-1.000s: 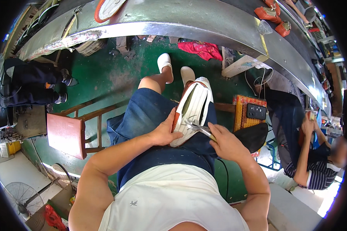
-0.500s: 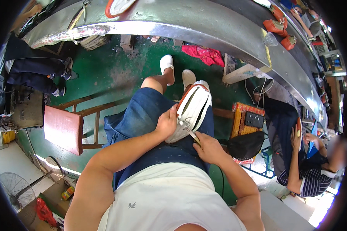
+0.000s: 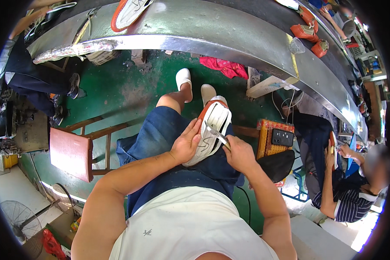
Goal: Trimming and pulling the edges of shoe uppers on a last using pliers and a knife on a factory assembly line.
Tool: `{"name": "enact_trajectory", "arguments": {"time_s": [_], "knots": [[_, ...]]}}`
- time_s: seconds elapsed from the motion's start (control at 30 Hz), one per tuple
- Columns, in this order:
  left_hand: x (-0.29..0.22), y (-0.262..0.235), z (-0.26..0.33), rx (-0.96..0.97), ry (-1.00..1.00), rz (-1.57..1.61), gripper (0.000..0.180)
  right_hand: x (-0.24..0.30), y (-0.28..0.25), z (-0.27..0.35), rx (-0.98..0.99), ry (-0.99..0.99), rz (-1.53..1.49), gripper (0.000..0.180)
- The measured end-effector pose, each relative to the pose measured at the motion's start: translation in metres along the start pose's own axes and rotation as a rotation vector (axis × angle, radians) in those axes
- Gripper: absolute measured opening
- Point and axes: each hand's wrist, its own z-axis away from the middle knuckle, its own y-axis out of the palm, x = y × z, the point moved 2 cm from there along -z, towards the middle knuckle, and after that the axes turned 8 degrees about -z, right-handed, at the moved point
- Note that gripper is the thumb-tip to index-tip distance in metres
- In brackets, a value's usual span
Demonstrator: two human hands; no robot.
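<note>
A white shoe upper with a reddish-orange rim [image 3: 220,116] lies over my thighs, long side pointing away from me. My left hand [image 3: 187,142] grips its left edge, fingers along the side and tips near the rim. My right hand [image 3: 239,154] is closed round a metal hand tool, seemingly pincers [image 3: 217,135], whose head rests over the middle of the shoe. The tool's jaws are too small to make out clearly. A dark wavy line shows on the white surface beside the tool.
A long metal bench [image 3: 195,32] curves across the far side, with another red-rimmed shoe [image 3: 128,15] on it. A reddish stool [image 3: 71,151] stands left. At right, a phone [image 3: 283,135] lies on a woven seat [image 3: 266,143], near a seated co-worker [image 3: 333,186]. A fan [image 3: 19,225] stands lower left.
The tool has shifted up the shoe and tilted, and my right hand has moved slightly right. My left hand's fingers now lie straighter along the shoe's side.
</note>
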Motion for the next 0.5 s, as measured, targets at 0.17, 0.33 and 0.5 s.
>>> {"name": "enact_trajectory", "arguments": {"time_s": [0.17,0.33,0.5], "knots": [[-0.014,-0.009,-0.003,0.142,0.135,-0.262,0.059,-0.017,0.014,0.016,-0.147,-0.059,-0.214,0.028],[-0.017,-0.014,-0.015,0.252,0.081,-0.324,0.06,-0.026,-0.038,0.018,0.323,0.185,-0.479,0.034],[-0.035,-0.02,-0.025,0.479,0.007,-0.44,0.06,-0.001,-0.037,-0.004,-0.176,-0.062,-0.511,0.032]]}}
